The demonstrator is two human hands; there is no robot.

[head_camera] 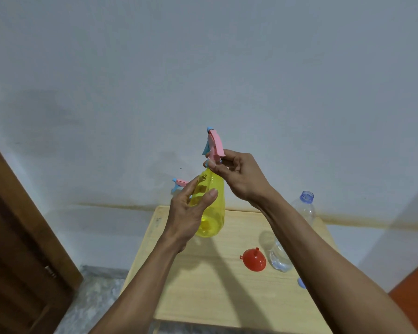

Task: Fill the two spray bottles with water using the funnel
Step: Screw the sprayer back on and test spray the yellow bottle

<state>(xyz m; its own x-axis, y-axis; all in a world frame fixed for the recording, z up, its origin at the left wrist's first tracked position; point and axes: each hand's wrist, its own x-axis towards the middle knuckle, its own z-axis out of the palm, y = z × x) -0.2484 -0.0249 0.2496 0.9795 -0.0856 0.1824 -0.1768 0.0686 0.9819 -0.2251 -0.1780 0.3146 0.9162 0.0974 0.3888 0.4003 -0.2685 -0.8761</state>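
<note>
My left hand (pixel 191 213) grips the body of a yellow spray bottle (pixel 212 208), held up above the wooden table (pixel 203 297). My right hand (pixel 237 174) pinches the base of its pink and blue spray head (pixel 214 145) at the bottle's neck. A second spray bottle is mostly hidden behind my left hand; only its pink and blue spray head (pixel 179 183) shows. A red funnel (pixel 254 259) lies on the table with its spout pointing up. Beside the funnel stands a clear water bottle (pixel 290 237) with its cap off and some water at the bottom.
A blue bottle cap (pixel 301 283) lies on the table near my right forearm. A brown wooden door (pixel 17 237) stands at the left. A plain wall rises right behind the table. An orange surface (pixel 413 292) shows at the far right.
</note>
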